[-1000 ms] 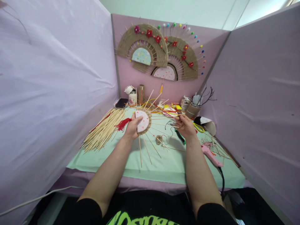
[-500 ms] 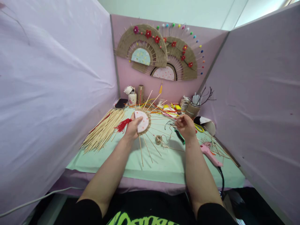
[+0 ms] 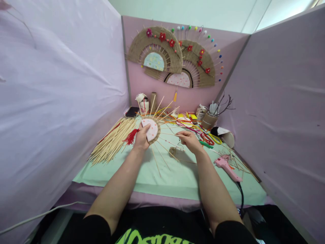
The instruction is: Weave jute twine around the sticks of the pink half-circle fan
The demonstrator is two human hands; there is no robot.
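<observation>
My left hand (image 3: 142, 138) is closed round the straight edge of a small half-round fan (image 3: 152, 129), thumb on its white, orange-dotted centre. Jute twine borders the curved rim, and thin bamboo sticks (image 3: 160, 162) spread out from it. A red tassel (image 3: 131, 136) hangs beside my left hand. My right hand (image 3: 189, 139) is raised among the stick ends at the right, fingertips pinched on what looks like a thin strand of twine; the fingers partly hide it. Below the sticks, a small bundle of twine (image 3: 172, 151) lies on the green cloth.
Loose bamboo sticks (image 3: 113, 140) lie in a pile at left. Green-handled pliers (image 3: 206, 144) rest behind my right hand. A pink glue gun (image 3: 227, 167) with a black cord lies at right. Coloured pipe cleaners (image 3: 195, 128) and jars line the back, below two decorated fans (image 3: 162, 54).
My right hand has moved left and slightly down, closer to the fan. The fan has shifted a little left and turned slightly in my left hand.
</observation>
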